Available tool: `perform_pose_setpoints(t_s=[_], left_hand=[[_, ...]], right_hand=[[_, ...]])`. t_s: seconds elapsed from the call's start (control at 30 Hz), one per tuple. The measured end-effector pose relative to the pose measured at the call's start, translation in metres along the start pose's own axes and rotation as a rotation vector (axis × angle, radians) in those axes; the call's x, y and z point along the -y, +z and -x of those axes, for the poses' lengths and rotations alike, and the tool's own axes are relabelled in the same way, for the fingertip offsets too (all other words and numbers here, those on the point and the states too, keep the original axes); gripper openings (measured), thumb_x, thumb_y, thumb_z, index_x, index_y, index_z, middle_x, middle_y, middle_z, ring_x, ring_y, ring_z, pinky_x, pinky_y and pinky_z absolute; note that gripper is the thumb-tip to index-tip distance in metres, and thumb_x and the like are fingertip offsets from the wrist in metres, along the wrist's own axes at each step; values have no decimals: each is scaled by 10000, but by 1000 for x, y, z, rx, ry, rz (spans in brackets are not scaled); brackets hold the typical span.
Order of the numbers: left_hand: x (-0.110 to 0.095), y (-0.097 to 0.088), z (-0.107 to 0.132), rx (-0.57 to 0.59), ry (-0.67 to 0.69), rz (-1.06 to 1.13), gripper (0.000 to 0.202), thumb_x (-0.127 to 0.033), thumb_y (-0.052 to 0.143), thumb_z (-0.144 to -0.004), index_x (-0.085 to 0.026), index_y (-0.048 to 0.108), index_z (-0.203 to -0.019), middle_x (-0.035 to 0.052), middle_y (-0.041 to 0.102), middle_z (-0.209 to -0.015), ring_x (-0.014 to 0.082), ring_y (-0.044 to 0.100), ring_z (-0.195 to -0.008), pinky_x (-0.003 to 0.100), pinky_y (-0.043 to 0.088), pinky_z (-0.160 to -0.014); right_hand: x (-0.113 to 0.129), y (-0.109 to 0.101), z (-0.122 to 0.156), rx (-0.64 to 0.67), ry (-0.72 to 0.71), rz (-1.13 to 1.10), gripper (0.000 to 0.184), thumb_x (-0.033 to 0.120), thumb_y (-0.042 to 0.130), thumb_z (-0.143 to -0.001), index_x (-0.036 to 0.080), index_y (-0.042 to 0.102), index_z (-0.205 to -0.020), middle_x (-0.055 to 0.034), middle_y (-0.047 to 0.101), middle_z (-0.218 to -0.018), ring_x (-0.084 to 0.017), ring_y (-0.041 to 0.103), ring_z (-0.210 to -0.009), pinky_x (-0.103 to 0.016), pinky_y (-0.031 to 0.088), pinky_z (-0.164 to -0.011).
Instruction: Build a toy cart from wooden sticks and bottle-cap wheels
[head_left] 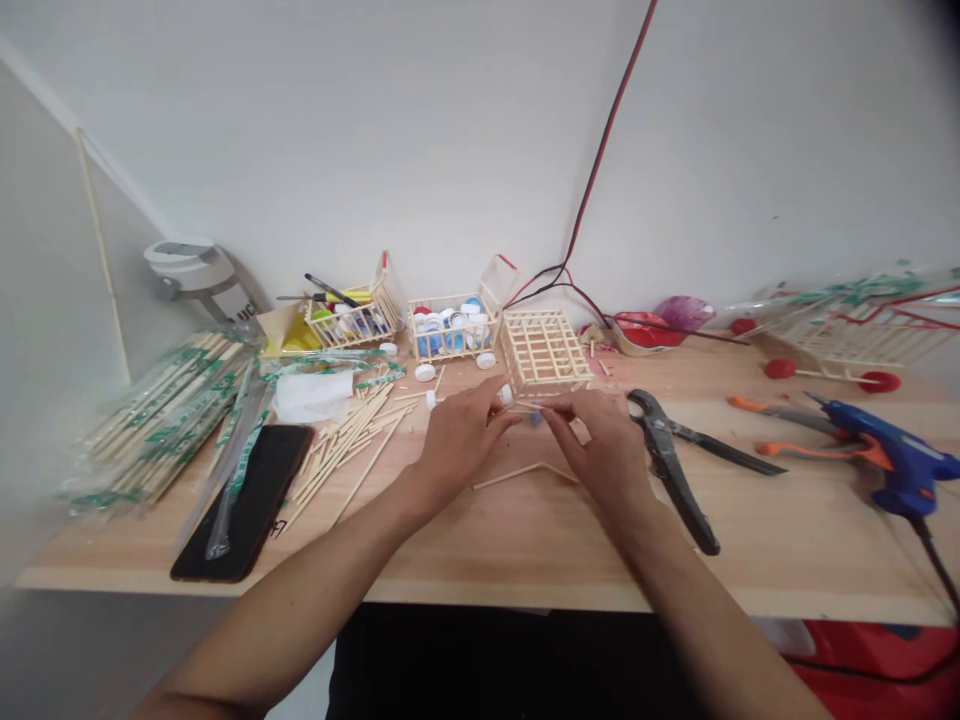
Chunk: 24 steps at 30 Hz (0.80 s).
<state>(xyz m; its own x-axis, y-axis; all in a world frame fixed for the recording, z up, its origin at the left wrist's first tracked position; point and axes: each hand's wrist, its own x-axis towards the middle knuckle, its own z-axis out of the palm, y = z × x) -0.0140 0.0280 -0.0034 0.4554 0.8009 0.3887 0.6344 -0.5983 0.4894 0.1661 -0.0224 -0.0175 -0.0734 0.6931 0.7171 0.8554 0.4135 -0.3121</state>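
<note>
Left hand: the left hand (459, 442) is at the middle of the table edge, fingers curled and almost closed. They pinch a thin wooden stick (469, 403), and one white bottle cap (506, 395) sits just at the fingertips.

Right hand: the right hand (600, 442) is beside the left one, at about 1 o'clock from the body. Its fingers bend down, only a little open, toward the same stick. A small blue piece (535, 418) shows under them, but I cannot tell if they really grip it.

Stick position: it lies across both hands, above the table, with long axis nearly left to right. One end points at 9 o'clock, with a second white bottle cap (430, 400) near this end.

Risk: if the pinch becomes loose, a cap could slip and roll away. Too much bending force could also break the thin stick.

Things near: a bent stick (525, 475) lies under the hands. A wooden lattice frame (544, 350) is at 12 o'clock.

Rest: black pliers (667, 460) lie at 2 o'clock, a blue hot glue gun (896, 465) at 3 o'clock, and a black smartphone (247, 505) at 9 o'clock, all on the wooden table (480, 565).
</note>
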Motion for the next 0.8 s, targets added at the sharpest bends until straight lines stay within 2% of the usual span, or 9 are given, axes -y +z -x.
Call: perform_pose_setpoints(t_s=[0.13, 0.33, 0.53, 0.7, 0.8], left_hand=[[-1, 0, 1, 41, 28, -103, 213, -347, 580, -903, -198, 690, -1009, 42, 736, -940, 214, 668, -895, 317, 486, -773], [-4, 0, 2, 65, 21, -146, 172, -272, 551, -919, -188, 701, -913, 38, 737, -921, 219, 667, -887, 310, 472, -756], [-6, 0, 0, 112, 5, -134, 180, -271, 541, -926, -175, 693, -931, 59, 734, -936, 230, 661, -910, 313, 464, -757], [-2, 2, 0, 63, -8, -20, 278, -339, 629, -872, -188, 645, -1105, 40, 726, -866, 202, 662, -829, 294, 472, -747], [-1, 2, 1, 46, -14, -1, 278, -364, 632, -865, -191, 655, -1081, 36, 715, -824, 204, 656, -805, 299, 467, -735]], right_hand=[[1, 1, 0, -4, -19, 14, 98, 251, 568, -913, 199, 634, -862, -16, 677, -765, -170, 606, -727, -320, 370, -715], [1, 3, 2, 2, -32, -20, 87, 258, 581, -909, 200, 638, -879, -16, 676, -765, -173, 604, -741, -316, 382, -711], [0, 2, 2, 0, -36, -19, 83, 250, 583, -907, 199, 638, -872, -17, 675, -766, -173, 601, -745, -318, 393, -713], [0, 1, 1, -10, -6, -23, 82, 238, 571, -911, 200, 638, -882, -22, 673, -782, -170, 601, -743, -320, 398, -711], [0, 1, 1, -20, -5, -27, 84, 238, 570, -911, 201, 638, -878, -23, 676, -790, -170, 604, -744, -322, 402, -717]])
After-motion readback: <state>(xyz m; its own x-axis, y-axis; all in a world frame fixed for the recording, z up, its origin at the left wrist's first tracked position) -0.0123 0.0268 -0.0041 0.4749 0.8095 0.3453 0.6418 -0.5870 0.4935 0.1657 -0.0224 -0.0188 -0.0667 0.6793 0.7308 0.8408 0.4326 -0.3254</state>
